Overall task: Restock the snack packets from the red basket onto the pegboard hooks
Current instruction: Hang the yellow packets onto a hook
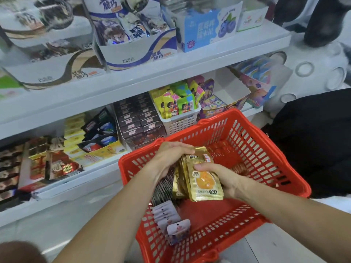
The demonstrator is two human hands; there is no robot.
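The red basket (266, 160) stands in front of me on the floor. Over it, both hands hold a stack of gold snack packets (203, 182) with an orange picture on the front. My right hand (222, 177) grips the stack from the right, thumb across the front packet. My left hand (171, 158) curls over the stack's top left edge. Inside the basket lie a row of dark packets (164, 188), a row of pale lilac packets (171, 219) and orange-red packets (226, 149). No pegboard hooks are in view.
White shelves (133, 82) rise behind the basket, filled with boxed snacks, a white crate of colourful packets (180, 109) and dark boxes (140, 118). A person in black clothing (313, 141) is close on the right.
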